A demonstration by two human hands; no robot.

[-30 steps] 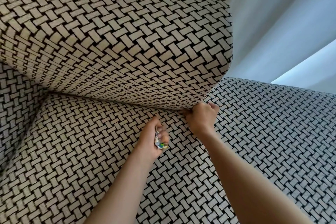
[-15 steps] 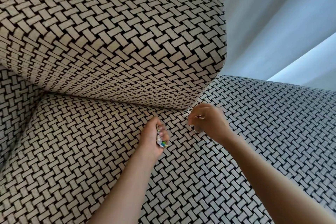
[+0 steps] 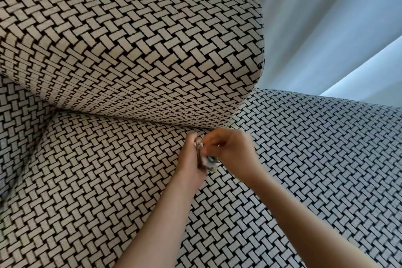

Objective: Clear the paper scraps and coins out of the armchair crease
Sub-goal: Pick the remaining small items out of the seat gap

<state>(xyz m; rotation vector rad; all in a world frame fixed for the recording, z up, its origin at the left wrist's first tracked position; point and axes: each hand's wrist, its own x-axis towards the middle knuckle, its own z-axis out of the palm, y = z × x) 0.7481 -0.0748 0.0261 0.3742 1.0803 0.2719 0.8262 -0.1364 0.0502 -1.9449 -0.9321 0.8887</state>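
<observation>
My left hand (image 3: 191, 159) grips a small wad of paper scraps (image 3: 210, 162) with blue, green and yellow print, just in front of the armchair crease (image 3: 130, 118). My right hand (image 3: 232, 150) is pressed up against it with its fingers curled, pinching a small item that looks like a coin at the top of the wad. Most of the wad is hidden between the two hands. The crease runs between the back cushion (image 3: 130, 50) and the seat (image 3: 97, 180). No loose scrap or coin shows along it.
The whole armchair is covered in a black-and-cream basket-weave fabric. Its armrest (image 3: 326, 148) rises to the right of my hands. Pale curtains (image 3: 326, 28) hang behind the chair.
My right hand left the crease at the cushion's right end, drew back with a small item and moved left to meet my left hand. My left hand stayed put with the scraps.
</observation>
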